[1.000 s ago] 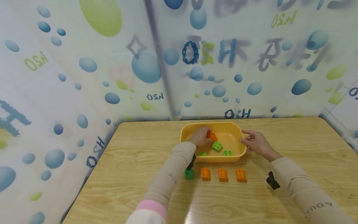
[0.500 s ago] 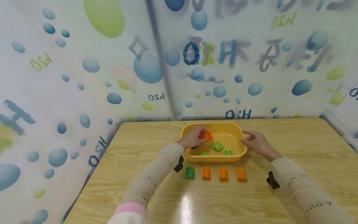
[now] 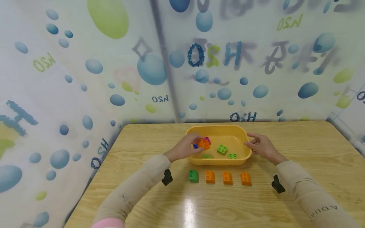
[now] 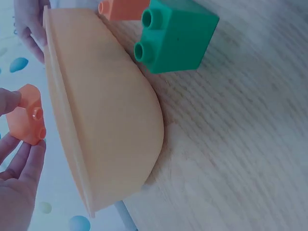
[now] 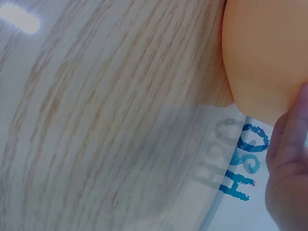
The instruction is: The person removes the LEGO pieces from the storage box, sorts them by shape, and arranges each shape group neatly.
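My left hand point(image 3: 183, 148) pinches an orange toy building brick point(image 3: 204, 144) between thumb and fingers, over the left part of a yellow plastic tub point(image 3: 219, 162). In the left wrist view that studded brick point(image 4: 26, 118) appears beyond the tub's rim. My right hand point(image 3: 263, 147) grips the tub's right rim, thumb on the inner side and fingers outside. Inside lie a light green brick point(image 3: 222, 149), a second green brick point(image 3: 232, 155), a magenta brick point(image 3: 208, 139) and a blue brick point(image 3: 195, 146), the last partly hidden by the left hand.
In front of the tub a row stands on the wooden table point(image 3: 154, 142): a dark green brick point(image 3: 193, 176) at left, then three orange bricks point(image 3: 227, 178). A patterned wall covering point(image 3: 142, 104) rises behind the table's back edge.
My left hand has drawn left inside the tub with the orange brick, uncovering magenta and blue bricks. My right hand keeps its grip on the rim.
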Tool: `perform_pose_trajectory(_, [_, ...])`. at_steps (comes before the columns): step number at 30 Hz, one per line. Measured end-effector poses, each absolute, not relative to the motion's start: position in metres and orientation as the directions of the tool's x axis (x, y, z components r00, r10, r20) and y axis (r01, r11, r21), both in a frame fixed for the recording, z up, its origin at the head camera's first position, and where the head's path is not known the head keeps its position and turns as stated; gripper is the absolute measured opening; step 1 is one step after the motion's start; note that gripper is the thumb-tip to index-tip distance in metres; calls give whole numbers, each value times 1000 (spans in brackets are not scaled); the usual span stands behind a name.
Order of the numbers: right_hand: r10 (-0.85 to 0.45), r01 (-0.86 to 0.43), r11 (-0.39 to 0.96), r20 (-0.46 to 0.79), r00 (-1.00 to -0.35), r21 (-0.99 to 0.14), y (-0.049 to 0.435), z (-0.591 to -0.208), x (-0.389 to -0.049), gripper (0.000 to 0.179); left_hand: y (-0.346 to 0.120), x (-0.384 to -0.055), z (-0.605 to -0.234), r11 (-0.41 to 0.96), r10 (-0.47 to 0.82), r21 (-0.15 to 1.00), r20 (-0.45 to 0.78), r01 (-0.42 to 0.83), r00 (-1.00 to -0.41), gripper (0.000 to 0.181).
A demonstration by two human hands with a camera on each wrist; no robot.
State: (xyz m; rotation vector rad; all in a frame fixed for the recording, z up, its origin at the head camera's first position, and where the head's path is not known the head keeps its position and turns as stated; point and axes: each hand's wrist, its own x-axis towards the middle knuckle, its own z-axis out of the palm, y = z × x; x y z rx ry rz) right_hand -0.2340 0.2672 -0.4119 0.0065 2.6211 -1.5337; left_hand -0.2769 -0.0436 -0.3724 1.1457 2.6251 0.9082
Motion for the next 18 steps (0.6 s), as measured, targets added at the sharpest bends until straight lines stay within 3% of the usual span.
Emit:
perform_pose_trajectory(6, [-57,46,480,-83,-995,-876,267,-411,-232,59,-62,-267,-373,478,671,658,153,582,-725,41])
perform_pose_trajectory(18, [-52,52,484,-88,-995,-873,267,-411,-233,58,-100,-238,-361,459,529,786,132,413,-838,38])
